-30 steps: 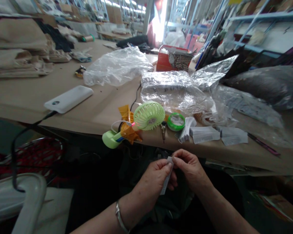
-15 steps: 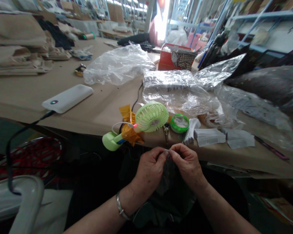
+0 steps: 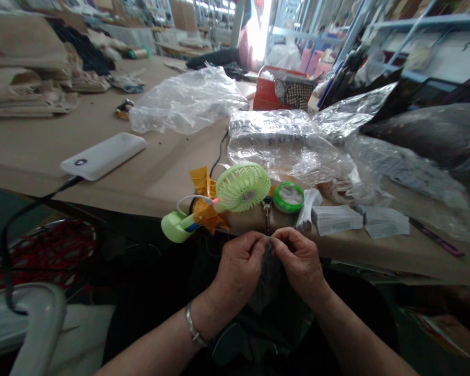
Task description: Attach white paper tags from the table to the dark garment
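Note:
My left hand (image 3: 241,266) and my right hand (image 3: 300,263) meet just below the table's front edge, thumbs and forefingers pinched together tip to tip. Between them hangs a dark grey, thin piece of cloth (image 3: 269,279), dim against my lap. A tiny pale bit shows at the fingertips, too small to name. Beyond the hands lie a small metal tool with a dark head (image 3: 267,209), a round green container (image 3: 288,197) with whitish contents, and a light-green handheld fan (image 3: 243,187) fixed at the edge with orange tape (image 3: 204,209).
Stacks of white printed labels (image 3: 339,219) lie along the right front edge, near thread snips or scissors (image 3: 436,237). Clear plastic bags (image 3: 188,102) cover the middle. A white power bank (image 3: 104,156) with a black cable sits left. Behind are folded beige fabric (image 3: 21,44) and a red box (image 3: 264,94).
The view has shifted slightly. Both hands keep pinching at nearly the same spot, and a little more of the dark cloth shows between them.

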A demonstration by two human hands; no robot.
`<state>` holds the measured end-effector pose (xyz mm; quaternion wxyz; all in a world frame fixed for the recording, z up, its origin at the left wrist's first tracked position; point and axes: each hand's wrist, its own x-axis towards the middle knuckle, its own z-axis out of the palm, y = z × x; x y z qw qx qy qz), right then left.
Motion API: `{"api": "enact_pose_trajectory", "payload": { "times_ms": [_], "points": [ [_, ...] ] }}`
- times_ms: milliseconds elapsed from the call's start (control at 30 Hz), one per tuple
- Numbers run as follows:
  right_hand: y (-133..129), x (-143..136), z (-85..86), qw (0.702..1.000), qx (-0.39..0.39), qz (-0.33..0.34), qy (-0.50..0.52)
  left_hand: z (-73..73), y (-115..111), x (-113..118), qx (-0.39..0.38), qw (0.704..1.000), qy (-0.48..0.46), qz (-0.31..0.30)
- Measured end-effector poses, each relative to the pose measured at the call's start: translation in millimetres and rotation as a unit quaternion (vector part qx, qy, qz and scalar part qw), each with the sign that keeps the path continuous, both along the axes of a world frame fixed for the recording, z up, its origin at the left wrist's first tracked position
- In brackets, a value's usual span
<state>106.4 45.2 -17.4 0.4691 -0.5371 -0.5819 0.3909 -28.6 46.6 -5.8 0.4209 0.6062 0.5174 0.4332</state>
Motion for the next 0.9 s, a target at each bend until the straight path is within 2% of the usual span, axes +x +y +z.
{"api": "enact_pose_trajectory", "payload": {
  "times_ms": [433,900],
  "points": [
    [2.1,0.5,-0.4,1.0,0.013,0.002,-0.006,-0.3,3.7,0.5,0.023,1.0,0.01,0.009],
    [5.0,-2.0,-1.9,1.0,0.017,-0.008,0.022,1.1,9.1,2.7,0.007,1.0,-0.006,0.015]
  ]
}}
